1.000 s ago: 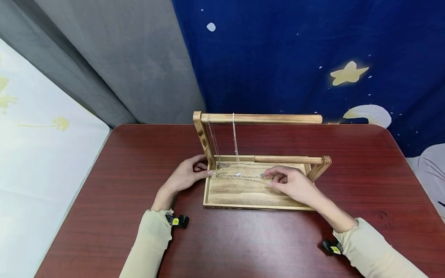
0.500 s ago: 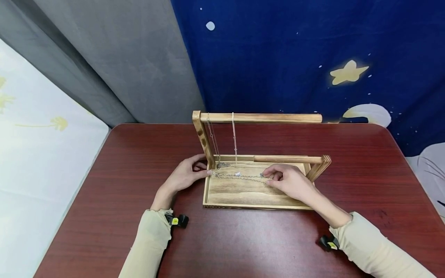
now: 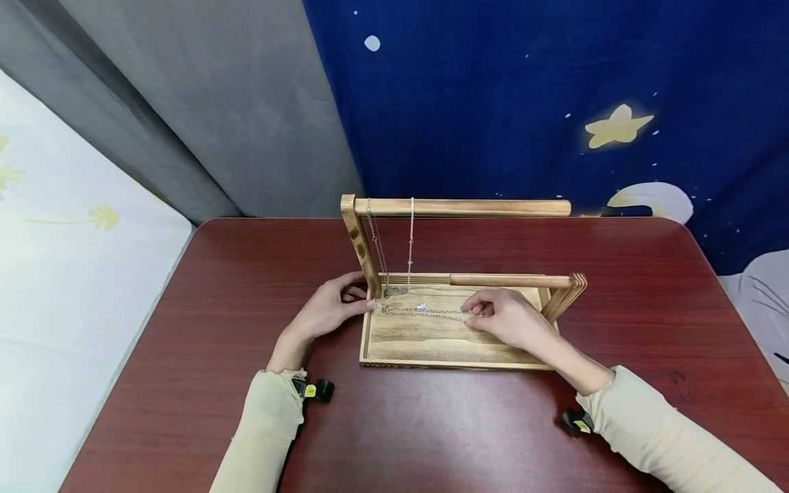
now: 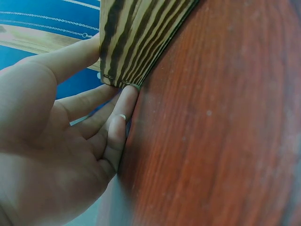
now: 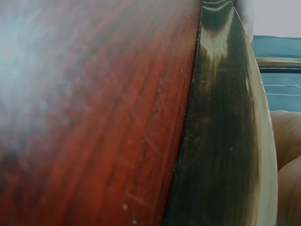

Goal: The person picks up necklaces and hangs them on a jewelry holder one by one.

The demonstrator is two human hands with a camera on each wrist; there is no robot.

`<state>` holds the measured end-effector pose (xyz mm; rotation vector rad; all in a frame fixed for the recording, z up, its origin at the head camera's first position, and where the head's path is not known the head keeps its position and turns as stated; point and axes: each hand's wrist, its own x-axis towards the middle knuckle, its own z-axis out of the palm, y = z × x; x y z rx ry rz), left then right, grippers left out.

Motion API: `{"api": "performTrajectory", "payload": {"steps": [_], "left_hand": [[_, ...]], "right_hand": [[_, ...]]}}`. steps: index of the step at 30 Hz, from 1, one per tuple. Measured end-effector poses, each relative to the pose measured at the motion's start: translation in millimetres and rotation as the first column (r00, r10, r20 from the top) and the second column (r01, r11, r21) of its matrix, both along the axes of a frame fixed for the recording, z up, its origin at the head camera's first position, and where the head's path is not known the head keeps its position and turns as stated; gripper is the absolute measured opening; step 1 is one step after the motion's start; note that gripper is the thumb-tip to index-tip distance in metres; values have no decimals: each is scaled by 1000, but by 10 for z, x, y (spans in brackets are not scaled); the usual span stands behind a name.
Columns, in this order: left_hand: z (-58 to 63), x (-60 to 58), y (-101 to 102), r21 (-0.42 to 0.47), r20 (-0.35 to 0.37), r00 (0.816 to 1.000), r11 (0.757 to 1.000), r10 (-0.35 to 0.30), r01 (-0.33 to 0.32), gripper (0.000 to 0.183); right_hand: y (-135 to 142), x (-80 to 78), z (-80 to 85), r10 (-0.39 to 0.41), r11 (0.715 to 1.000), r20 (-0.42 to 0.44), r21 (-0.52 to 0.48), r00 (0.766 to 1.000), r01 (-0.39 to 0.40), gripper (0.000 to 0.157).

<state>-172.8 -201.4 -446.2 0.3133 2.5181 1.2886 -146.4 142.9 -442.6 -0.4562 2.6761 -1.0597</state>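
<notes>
A wooden jewelry stand (image 3: 456, 350) has a shallow tray base and two round bars. My left hand (image 3: 323, 311) holds the tray's left side by the upright. In the left wrist view, the thumb (image 4: 77, 56) lies on one side of the striped wood and fingertips touch its end. A silver chain necklace (image 3: 425, 315) lies stretched along the tray, doubled, its left end near my left thumb. My right hand (image 3: 511, 318) pinches its right end between thumb and index finger. In the right wrist view, the tray wall (image 5: 221, 117) hides most of that hand.
Two thin necklaces hang from the upper bar (image 3: 481, 207): a darker one (image 3: 375, 239) by the upright and a lighter one (image 3: 410, 239) to its right. A shorter lower bar (image 3: 511, 281) crosses the tray's back. The stand sits on a reddish table (image 3: 259, 274) before curtains.
My right hand has shifted slightly left with the chain's end. The lighter hanging necklace has swung left at its lower end. My left hand stays put.
</notes>
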Motion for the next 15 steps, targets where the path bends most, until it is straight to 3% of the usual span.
{"api": "performTrajectory", "payload": {"steps": [8, 15], "left_hand": [[-5, -1, -1, 15, 2, 1000, 1000, 1, -1, 66], [1, 0, 5, 23, -7, 1000, 1000, -2, 2, 66]], "right_hand": [[-25, -14, -21, 1, 1000, 4, 11, 1000, -1, 10], [-37, -27, -35, 18, 999, -44, 37, 999, -16, 6]]}}
